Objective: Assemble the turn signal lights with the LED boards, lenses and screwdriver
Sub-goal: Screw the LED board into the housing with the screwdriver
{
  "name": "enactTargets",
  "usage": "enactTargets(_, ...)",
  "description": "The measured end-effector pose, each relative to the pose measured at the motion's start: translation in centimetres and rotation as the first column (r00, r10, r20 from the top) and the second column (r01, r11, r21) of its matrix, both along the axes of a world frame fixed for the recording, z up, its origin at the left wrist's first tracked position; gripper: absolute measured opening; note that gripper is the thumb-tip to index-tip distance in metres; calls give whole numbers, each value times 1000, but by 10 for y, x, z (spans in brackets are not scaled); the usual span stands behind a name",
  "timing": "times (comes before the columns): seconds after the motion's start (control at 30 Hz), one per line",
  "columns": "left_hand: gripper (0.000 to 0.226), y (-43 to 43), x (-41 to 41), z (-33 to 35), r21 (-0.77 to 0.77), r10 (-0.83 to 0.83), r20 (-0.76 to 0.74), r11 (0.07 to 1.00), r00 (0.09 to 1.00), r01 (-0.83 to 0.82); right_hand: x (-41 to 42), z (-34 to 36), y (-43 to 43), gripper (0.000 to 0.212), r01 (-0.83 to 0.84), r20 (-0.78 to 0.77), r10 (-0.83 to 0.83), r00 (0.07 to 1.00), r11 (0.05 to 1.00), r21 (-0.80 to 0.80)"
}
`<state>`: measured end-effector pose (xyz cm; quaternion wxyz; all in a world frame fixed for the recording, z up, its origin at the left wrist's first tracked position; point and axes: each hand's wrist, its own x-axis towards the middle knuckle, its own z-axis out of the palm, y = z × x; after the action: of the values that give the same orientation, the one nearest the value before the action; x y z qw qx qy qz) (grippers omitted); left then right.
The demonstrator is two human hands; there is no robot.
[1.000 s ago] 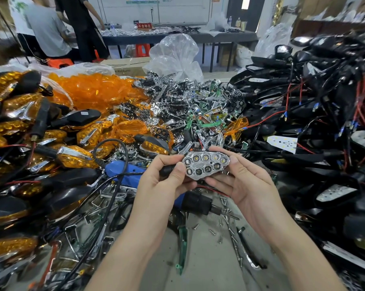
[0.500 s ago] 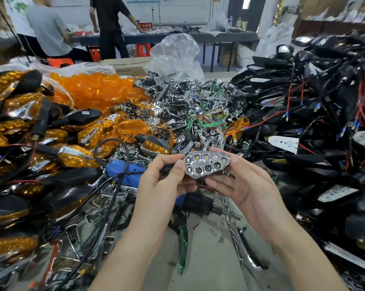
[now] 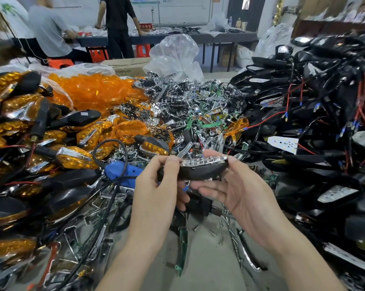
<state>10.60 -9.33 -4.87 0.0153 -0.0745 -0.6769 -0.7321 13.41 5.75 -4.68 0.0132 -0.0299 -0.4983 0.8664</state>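
Observation:
Both hands hold a black turn signal housing (image 3: 200,172) with a chrome reflector (image 3: 204,161) seated on top, tilted so I see its side edge. My left hand (image 3: 156,185) pinches its left end between thumb and fingers. My right hand (image 3: 238,192) grips the right end, thumb on top, fingers underneath. Behind and below the hands lies a blue electric screwdriver (image 3: 122,173) with a black cable. Loose orange lenses (image 3: 97,91) are heaped at the back left. Chrome reflectors and green LED boards (image 3: 188,108) are piled in the middle.
Finished amber signals (image 3: 30,143) fill the left side. Black housings with red and black wires (image 3: 324,122) are stacked on the right. Loose screws (image 3: 215,232) lie on the grey table in front. Two people work at a far table (image 3: 177,38).
The housing has been tipped away from me, so the reflector's face now points up and the black side shows. Both hands keep their hold.

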Motion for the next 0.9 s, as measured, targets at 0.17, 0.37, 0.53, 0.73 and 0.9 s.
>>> enactTargets(0.17, 25, 2, 1, -2, -31, 26, -16, 999, 1000, -27, -1, -6, -3, 47, -10, 7, 10, 1000, 1000, -28)
enactTargets(0.37, 16, 3, 5, -2, -79, 23, -114, 996, 993, -32, -1, -2, -2, 44, 20, -6, -20, 1000, 999, -49)
enactTargets(0.53, 15, 3, 8, -1, -87, 21, -138, 996, 990, -33, 0, 1, -2, 32, 39, 5, -39, 999, 999, 17)
enactTargets(0.73, 17, 5, 9, -1, -75, 2, -144, 997, 990, -13, 3, -10, 2, 26, 17, -123, -11, 992, 999, 46)
enactTargets(0.9, 14, 6, 10, 0, -46, -7, -121, 999, 993, 1, 1, -15, 4, 28, -31, -166, 40, 985, 998, 54)
